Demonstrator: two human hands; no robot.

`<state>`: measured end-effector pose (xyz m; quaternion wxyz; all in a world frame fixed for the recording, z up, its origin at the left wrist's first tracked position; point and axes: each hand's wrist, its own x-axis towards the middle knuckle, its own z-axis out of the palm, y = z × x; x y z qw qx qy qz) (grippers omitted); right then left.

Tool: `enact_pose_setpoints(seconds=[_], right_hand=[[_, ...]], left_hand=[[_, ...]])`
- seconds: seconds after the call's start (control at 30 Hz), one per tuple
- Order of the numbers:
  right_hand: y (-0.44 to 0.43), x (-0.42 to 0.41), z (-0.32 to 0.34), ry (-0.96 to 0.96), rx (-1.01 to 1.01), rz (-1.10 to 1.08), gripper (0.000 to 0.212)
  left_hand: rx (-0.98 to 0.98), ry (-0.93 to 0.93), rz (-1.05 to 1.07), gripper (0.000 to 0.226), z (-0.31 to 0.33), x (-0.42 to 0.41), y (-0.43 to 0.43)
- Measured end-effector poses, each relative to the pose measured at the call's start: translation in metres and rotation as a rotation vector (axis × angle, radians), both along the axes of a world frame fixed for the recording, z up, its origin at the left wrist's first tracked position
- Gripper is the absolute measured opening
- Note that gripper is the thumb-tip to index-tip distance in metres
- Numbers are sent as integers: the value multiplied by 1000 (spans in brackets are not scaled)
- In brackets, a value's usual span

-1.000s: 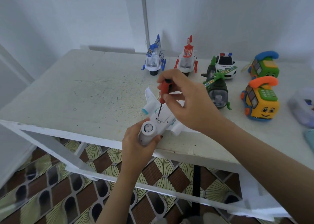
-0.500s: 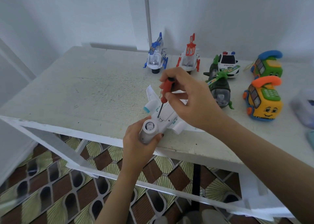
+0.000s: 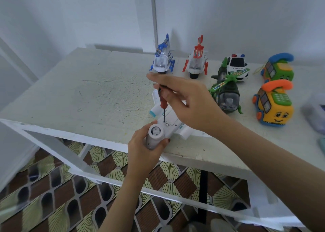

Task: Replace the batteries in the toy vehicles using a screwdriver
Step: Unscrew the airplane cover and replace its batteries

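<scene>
Red-handled, the screwdriver [image 3: 163, 102] now stands almost upright, where half a second ago it leaned toward the right hand [image 3: 190, 105]. That hand has re-set its hold. Its fingers [image 3: 168, 79] reach out over the top of the handle and pinch it against the thumb, closed on nothing else. I read this as one more twist on the battery-cover screw. Whether it is going out or in I cannot tell, but the cover looks seated, so this toy is not yet finished.

The blade tip sits in a screw hole on the upturned belly of the white toy plane [image 3: 171, 120], straight below those fingers, so only the blade touches it. The plane lies at the near edge of the bench [image 3: 88, 94], its grey nose jutting over that edge. The left hand [image 3: 142, 149] is wrapped tight round the nose, just beside the screw hole, steadying the plane.

Other toys stand well apart, toward the far right corner.
</scene>
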<state>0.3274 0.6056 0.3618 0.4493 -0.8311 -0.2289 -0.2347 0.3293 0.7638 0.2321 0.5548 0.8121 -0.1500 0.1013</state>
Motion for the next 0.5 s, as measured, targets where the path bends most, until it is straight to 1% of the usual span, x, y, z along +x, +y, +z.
enact_pose_setpoints(seconds=[0.07,0.1,0.17,0.23,0.3,0.4,0.43,0.47,0.5], right_hand=[[0,2,1,-4,64,-18,37],[-1,3,1,-52,43,-58,35],[-2,7,1,-180,-93,-169,30],[-4,10,2,-226,-173,-222,33],[-3,10,4,-160,-129,-181,33],[-4,7,9,72,69,-56,33],[-4,7,10,101,118,-56,33],[-5,7,11,92,123,-93,31],[-5,8,10,62,62,-161,31]], left_hand=[[-11,14,-1,55,0,-1,0],[-14,18,-1,56,1,-1,0],[-10,24,-4,55,1,-1,0],[-2,29,-5,55,0,0,1],[-2,39,-5,55,-1,1,2],[-15,41,-6,54,-2,1,2],[-18,37,-6,53,-2,1,2],[-21,34,-7,53,-2,1,1],[-23,36,-7,53,-3,1,1]])
